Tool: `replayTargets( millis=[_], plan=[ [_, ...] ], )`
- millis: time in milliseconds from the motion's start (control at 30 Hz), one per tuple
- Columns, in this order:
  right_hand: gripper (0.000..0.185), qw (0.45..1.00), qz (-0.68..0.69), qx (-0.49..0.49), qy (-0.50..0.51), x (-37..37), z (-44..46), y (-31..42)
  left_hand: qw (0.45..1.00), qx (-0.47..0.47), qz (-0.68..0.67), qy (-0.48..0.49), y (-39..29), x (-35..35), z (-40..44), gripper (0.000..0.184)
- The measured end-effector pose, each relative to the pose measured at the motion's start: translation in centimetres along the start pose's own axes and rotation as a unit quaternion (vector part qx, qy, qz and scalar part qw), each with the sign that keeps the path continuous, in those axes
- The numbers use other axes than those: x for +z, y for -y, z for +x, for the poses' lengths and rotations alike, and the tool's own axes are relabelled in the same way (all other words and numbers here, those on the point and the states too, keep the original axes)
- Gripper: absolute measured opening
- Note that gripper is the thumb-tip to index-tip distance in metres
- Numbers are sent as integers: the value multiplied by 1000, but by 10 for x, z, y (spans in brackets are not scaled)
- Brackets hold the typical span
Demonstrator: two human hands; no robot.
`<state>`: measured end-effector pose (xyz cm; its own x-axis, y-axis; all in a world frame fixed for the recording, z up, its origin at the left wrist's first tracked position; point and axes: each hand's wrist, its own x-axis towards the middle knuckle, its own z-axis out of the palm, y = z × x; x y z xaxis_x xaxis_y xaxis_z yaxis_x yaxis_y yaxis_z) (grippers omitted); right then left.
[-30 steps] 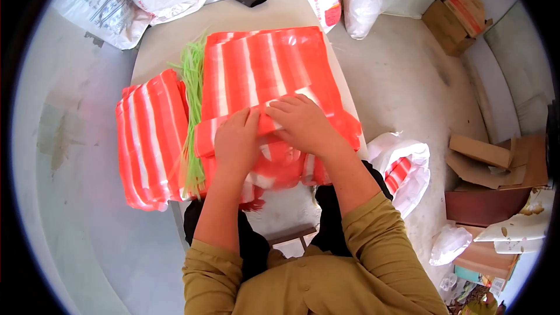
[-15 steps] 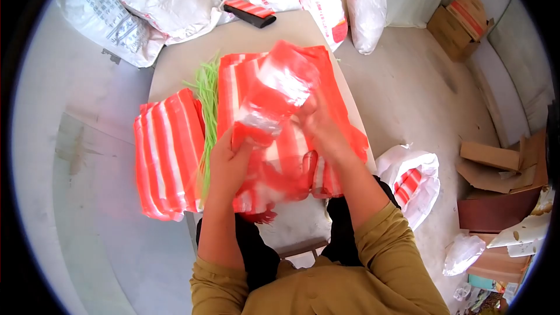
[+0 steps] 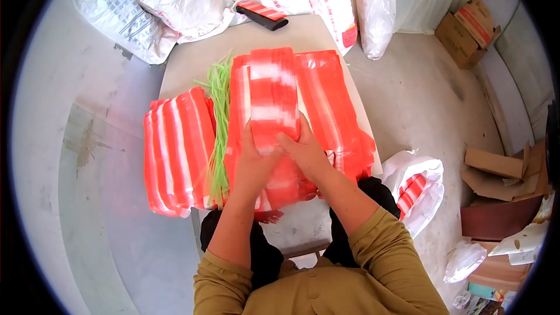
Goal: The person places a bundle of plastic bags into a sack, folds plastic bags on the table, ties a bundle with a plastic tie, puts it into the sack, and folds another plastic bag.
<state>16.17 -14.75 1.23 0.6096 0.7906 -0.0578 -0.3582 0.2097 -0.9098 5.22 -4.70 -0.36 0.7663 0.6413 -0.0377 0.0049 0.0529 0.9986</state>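
A folded red-and-white striped plastic bag (image 3: 273,90) lies lengthwise between my hands, above a wide stack of similar bags (image 3: 329,102) on the table. My left hand (image 3: 256,160) grips its left edge near the lower end. Across from it, my right hand (image 3: 303,149) holds the right edge, thumb pressed on top. The bag's lower part is blurred around my wrists. Left of the stack runs a bunch of thin green strips (image 3: 219,131). Beyond these strips sits another pile of striped bags (image 3: 178,151).
At the far end of the table (image 3: 198,52) rests a black object with a striped top (image 3: 261,15). White sacks (image 3: 175,0) stand behind it. An opened white sack (image 3: 429,175) with striped bags inside is right of my leg. Cardboard boxes (image 3: 464,35) line the right wall.
The bag was tilted and crumpled between my separated hands; now it lies straight and flatter. My hands have come closer together near its lower part. The view has shifted slightly.
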Motion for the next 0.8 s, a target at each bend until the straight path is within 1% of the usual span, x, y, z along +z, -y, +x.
replayTargets(
  millis=[33, 133, 167, 233, 267, 333, 367, 433, 467, 567, 667, 767, 800],
  plan=[
    [76, 1000, -10, -9, -5, 1, 0, -2, 1000, -11, -21, 2, -3, 0, -2, 95],
    [75, 992, -42, -115, 3, 0, 2, 0, 993, -27, -107, 39, -7, -1, -5, 97],
    [69, 987, -27, -158, 3, -1, 2, 3, 988, -29, -139, 58, -8, -1, -5, 98],
    [57, 969, 2, -247, -3, -5, 6, 11, 987, -48, -141, 54, -12, 4, -11, 93],
    [49, 968, -24, -250, -18, -12, 9, 13, 987, -58, -142, 54, -12, 7, -14, 90],
    [34, 963, -76, -254, -53, -27, 15, 18, 988, -40, -124, 84, -5, 7, -16, 91],
    [14, 970, -40, -230, -74, -30, 15, 19, 988, -32, -114, 99, -2, 7, -16, 91],
    [4, 977, -22, -192, -89, -37, 19, 23, 987, -51, -105, 107, 1, 9, -19, 92],
    [4, 980, -11, -173, -94, -39, 20, 24, 987, -60, -100, 109, 2, 9, -20, 92],
    [10, 965, -12, -230, -128, -28, 16, 35, 988, -54, -81, 120, 15, 8, -18, 95],
    [11, 954, -33, -258, -152, -30, 20, 33, 986, -63, -83, 128, 14, 9, -18, 101],
    [12, 963, 25, -225, -145, -31, 23, 31, 982, -58, -92, 153, 8, 12, -19, 107],
    [12, 963, 16, -225, -148, -33, 25, 27, 983, -51, -86, 156, 8, 13, -19, 108]
  ],
)
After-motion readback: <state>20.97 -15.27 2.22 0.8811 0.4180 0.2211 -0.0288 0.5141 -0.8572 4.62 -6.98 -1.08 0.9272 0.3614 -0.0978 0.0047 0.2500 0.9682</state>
